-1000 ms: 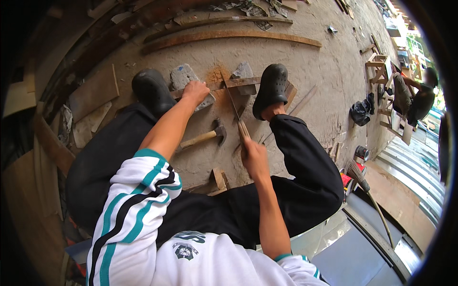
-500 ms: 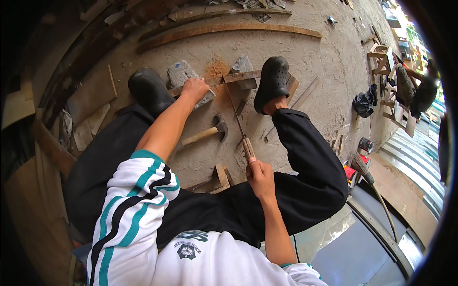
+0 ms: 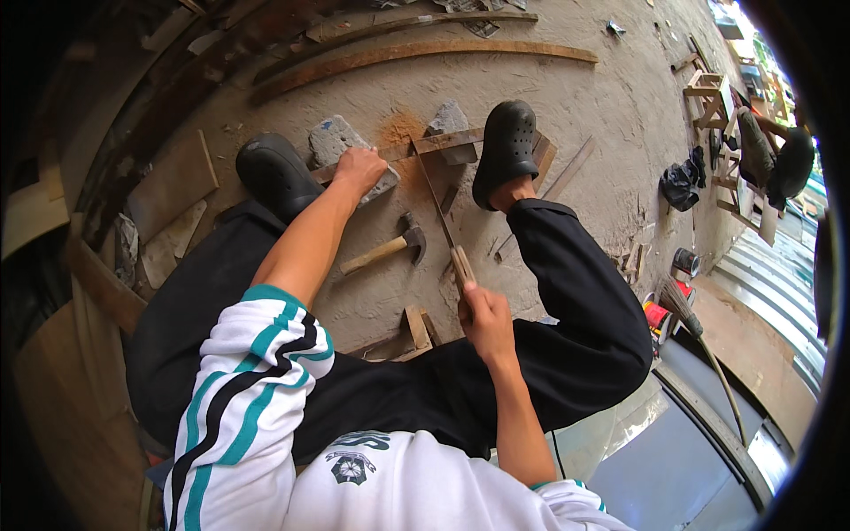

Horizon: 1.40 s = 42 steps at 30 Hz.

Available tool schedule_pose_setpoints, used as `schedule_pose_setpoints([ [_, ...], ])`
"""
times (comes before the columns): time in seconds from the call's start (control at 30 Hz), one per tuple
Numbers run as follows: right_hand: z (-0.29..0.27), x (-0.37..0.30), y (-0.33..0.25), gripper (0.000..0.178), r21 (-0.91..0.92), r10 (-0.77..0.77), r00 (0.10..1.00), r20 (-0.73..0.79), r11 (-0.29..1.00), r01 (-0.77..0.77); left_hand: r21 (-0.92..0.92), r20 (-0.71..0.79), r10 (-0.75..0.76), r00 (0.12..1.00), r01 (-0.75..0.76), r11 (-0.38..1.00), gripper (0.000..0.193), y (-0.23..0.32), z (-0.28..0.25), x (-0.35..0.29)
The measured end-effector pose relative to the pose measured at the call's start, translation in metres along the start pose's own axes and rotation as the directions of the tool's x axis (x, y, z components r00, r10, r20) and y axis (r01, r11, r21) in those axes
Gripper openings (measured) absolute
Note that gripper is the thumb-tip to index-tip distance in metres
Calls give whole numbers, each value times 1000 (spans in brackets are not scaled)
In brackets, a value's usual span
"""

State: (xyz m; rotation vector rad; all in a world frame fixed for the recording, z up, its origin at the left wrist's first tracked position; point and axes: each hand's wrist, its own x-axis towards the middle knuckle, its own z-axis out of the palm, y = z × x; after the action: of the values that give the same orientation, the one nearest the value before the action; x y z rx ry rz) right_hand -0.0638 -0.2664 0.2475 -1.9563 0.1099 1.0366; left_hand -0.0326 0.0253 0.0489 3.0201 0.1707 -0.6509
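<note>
My right hand (image 3: 487, 323) is wrapped round the wooden handle of a handsaw (image 3: 437, 200). Its thin blade runs forward and lies across a narrow wooden strip (image 3: 458, 139). On the strip's left part my left hand (image 3: 359, 171) is closed, pressing it down over a grey concrete block (image 3: 333, 138). A second concrete chunk (image 3: 449, 119) props the strip farther right. My right black clog (image 3: 508, 150) is at the strip's right end. Orange sawdust (image 3: 404, 129) lies around the blade's far end. Between my legs rests a claw hammer (image 3: 382, 250) with a wooden handle.
Two long wooden strips (image 3: 425, 53) lie across the floor at the far side. Scrap boards (image 3: 173, 177) lean at the left. To the right are a black plastic bag (image 3: 680, 186), paint cans (image 3: 657, 317), a brush with a long handle (image 3: 680, 310) and a wooden rack (image 3: 706, 97).
My right hand and the saw have slid slightly forward, away from me, along the cut. My left hand stays in place on the wooden strip.
</note>
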Motion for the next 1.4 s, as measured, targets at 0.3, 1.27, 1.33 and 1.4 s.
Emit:
schedule_pose_setpoints([
  [0.3,6,19,4,52,-31,-72,997,19,997,73,2,-52,57,997,-57,998,22,-1,4,2],
  [1.27,-17,-6,11,54,-6,-15,1000,10,1000,15,16,-104,48,993,-47,999,25,2,10,3],
  [1.33,-21,-3,10,55,-2,43,999,-11,999,-43,17,-33,61,998,-61,998,24,11,-3,3],
  [1.4,-6,41,5,51,-79,-144,990,-1,986,144,13,-95,52,994,-51,999,24,5,3,4],
])
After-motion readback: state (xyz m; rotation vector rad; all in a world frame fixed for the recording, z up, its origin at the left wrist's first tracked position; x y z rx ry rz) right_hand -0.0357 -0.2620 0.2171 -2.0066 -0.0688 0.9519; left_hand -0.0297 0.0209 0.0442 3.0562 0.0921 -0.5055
